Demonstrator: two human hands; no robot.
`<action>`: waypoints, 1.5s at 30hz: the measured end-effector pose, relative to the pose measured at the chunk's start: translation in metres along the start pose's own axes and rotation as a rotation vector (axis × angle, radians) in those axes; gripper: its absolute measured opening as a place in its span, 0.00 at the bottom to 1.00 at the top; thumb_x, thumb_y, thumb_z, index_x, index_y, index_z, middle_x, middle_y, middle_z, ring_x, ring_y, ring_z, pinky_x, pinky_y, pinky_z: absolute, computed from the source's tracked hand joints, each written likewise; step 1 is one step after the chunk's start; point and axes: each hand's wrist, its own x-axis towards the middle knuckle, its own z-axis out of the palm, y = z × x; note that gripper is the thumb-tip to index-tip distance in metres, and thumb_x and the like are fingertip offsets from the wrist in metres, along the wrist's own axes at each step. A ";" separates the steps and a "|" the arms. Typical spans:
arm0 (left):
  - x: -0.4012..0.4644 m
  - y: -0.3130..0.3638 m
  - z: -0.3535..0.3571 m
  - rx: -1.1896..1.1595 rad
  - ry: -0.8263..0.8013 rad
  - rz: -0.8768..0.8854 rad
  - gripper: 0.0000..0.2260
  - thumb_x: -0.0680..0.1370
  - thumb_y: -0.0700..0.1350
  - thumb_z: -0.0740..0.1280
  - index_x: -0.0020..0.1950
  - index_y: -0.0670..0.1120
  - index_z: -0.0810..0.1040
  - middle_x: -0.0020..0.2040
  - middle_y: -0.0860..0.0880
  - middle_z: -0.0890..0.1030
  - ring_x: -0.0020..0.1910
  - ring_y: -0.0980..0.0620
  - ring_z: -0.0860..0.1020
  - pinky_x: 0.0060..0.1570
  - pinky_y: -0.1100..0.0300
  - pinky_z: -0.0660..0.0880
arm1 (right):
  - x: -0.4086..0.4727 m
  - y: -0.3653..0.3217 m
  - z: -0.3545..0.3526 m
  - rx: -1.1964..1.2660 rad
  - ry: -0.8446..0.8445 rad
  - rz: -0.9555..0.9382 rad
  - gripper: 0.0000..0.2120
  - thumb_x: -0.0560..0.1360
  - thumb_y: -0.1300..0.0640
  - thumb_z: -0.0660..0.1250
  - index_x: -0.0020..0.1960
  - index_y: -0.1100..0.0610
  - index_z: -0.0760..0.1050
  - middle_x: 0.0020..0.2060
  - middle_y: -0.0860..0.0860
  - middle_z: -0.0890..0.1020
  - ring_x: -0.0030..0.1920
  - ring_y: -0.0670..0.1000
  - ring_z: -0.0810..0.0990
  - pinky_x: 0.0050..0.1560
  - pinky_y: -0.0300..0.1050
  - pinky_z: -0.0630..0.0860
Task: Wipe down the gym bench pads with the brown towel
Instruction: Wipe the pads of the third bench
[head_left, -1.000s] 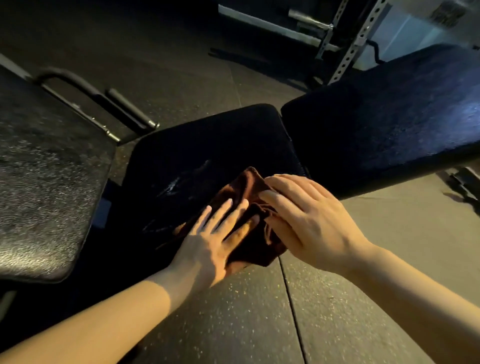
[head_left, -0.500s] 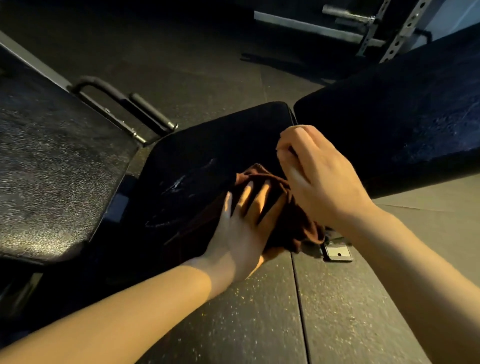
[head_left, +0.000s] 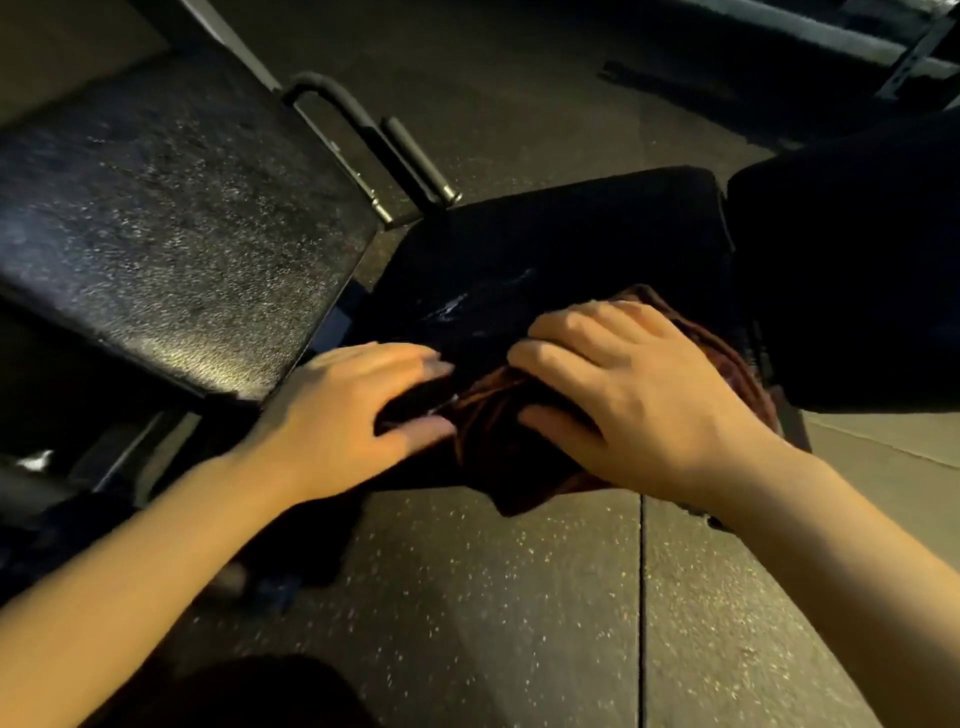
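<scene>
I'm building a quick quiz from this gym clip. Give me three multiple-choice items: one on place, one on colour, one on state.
1. Where does the towel lie?
A. on the floor
B. on the seat pad's near edge
C. on the rack

2. What colour is the towel?
A. white
B. blue
C. brown

3. What is the right hand doing?
A. pressing on the towel
B. hanging idle
C. gripping a handle

B: the bunched towel overhangs the pad's front edge.
C: its folds look reddish brown.
A: the hand lies on the cloth.
</scene>
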 end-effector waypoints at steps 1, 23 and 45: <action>-0.024 -0.016 -0.003 0.070 0.137 -0.034 0.26 0.79 0.68 0.57 0.65 0.52 0.80 0.64 0.54 0.80 0.61 0.54 0.77 0.62 0.50 0.74 | 0.001 -0.004 0.004 -0.052 -0.191 -0.055 0.27 0.76 0.38 0.59 0.72 0.48 0.70 0.69 0.53 0.74 0.69 0.59 0.72 0.68 0.63 0.67; -0.136 -0.075 0.019 0.837 0.404 -0.046 0.12 0.80 0.46 0.64 0.39 0.46 0.81 0.31 0.50 0.77 0.31 0.48 0.74 0.32 0.54 0.66 | 0.115 -0.136 0.134 -0.223 -0.693 0.057 0.42 0.77 0.32 0.57 0.80 0.45 0.38 0.80 0.56 0.42 0.77 0.68 0.40 0.66 0.82 0.42; -0.143 -0.090 0.022 0.819 0.583 -0.065 0.17 0.74 0.54 0.65 0.53 0.47 0.87 0.60 0.50 0.83 0.64 0.47 0.76 0.71 0.40 0.59 | 0.152 -0.167 0.165 -0.153 -0.795 -0.111 0.24 0.83 0.48 0.51 0.79 0.48 0.55 0.79 0.55 0.51 0.78 0.64 0.38 0.61 0.86 0.39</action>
